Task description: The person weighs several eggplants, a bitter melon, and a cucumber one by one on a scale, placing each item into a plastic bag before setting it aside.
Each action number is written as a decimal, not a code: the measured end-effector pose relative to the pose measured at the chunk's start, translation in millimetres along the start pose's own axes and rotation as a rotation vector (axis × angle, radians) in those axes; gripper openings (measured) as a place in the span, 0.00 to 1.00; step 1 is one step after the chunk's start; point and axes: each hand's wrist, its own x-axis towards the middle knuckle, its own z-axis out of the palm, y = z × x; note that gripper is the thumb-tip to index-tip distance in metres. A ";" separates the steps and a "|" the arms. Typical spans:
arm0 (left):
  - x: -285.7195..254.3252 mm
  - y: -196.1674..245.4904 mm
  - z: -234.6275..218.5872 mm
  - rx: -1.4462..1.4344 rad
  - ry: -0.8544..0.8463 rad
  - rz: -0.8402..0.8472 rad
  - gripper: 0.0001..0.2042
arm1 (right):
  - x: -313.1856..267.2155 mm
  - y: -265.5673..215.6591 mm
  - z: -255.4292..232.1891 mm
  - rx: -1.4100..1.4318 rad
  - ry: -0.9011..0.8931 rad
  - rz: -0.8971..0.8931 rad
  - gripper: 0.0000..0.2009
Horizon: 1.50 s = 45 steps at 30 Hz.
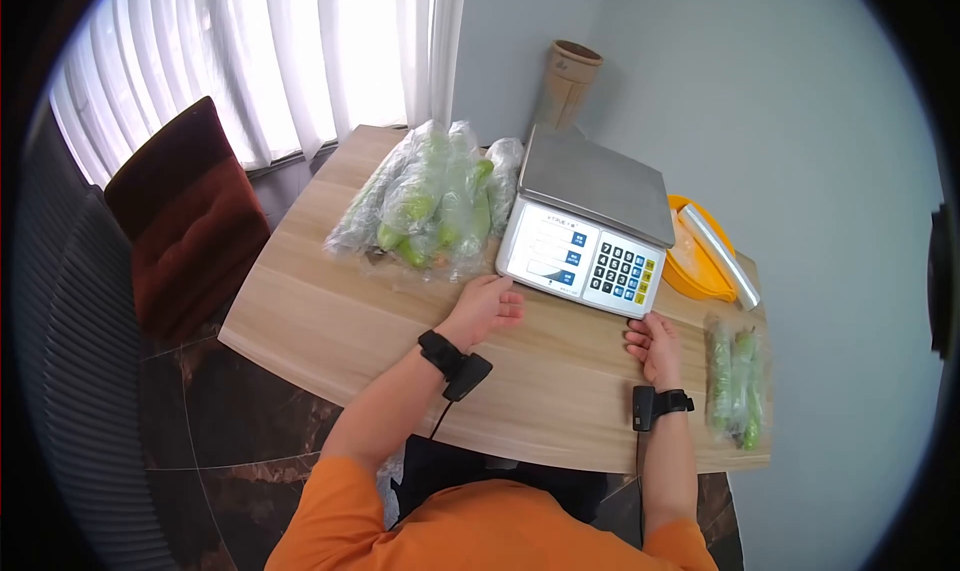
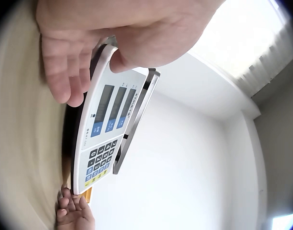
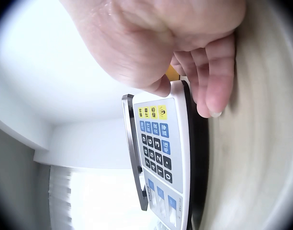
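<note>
A white electronic scale with a bare grey metal plate stands on the wooden table. My left hand grips its front left corner; in the left wrist view the thumb of this hand lies on the panel's edge, fingers low beside the dark base. At the front right corner my right hand has hold of the scale, its thumb on the rim in the right wrist view, where the hand covers that corner. Fingertips under the base are partly hidden. Keypad and displays face me.
Plastic-wrapped green vegetables lie left of the scale, more bagged ones at the table's right edge. An orange basin with a clear roll across it sits right. Behind stands a brown cylindrical container; a red chair is left.
</note>
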 end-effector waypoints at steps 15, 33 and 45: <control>5.1 127.9 -25.2 1.650 0.992 0.974 0.16 | -1.2 9.3 -18.6 0.185 -0.132 -0.067 0.04; -46.5 62.5 30.2 -0.164 -0.402 0.345 0.18 | -20.5 3.3 -9.2 0.321 -0.666 -0.018 0.07; -22.2 -46.1 63.8 0.002 -0.802 0.015 0.24 | -46.0 8.6 37.5 0.011 -0.701 -0.197 0.26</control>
